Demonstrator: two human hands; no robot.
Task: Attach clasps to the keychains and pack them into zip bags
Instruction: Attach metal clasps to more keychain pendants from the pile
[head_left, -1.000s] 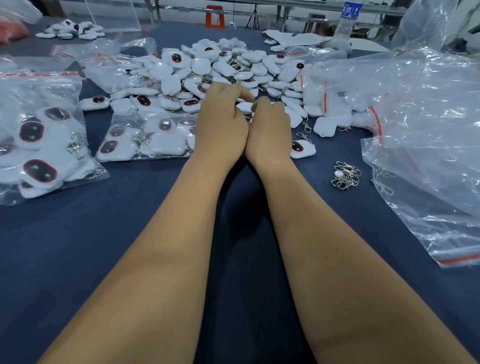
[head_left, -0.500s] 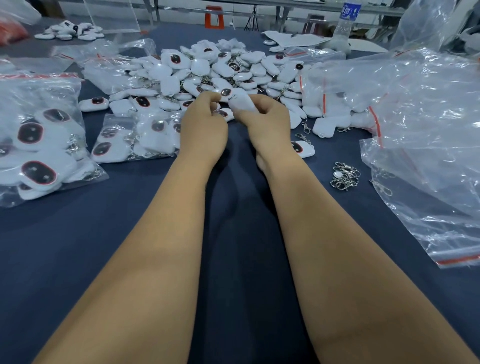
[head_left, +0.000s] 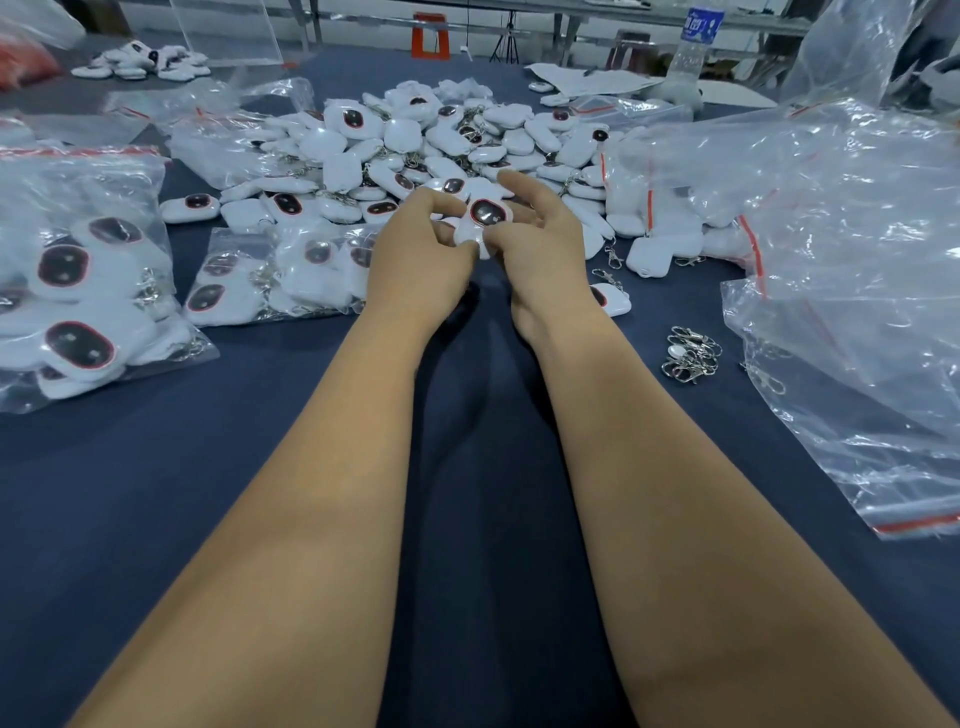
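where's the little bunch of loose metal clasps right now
In the head view, the loose metal clasps lie on the blue cloth right of the right forearm, beside the empty zip bags.

White keychain (head_left: 482, 221), dark oval face up, held before the loose keychain heap (head_left: 415, 150).

Two bare forearms, no sleeves; left hand (head_left: 415, 254) and right hand (head_left: 545, 254) ungloved.

A packing workshop: heaped keychains (head_left: 415, 150) and zip bags (head_left: 857, 249) cover a worktable (head_left: 130, 493).
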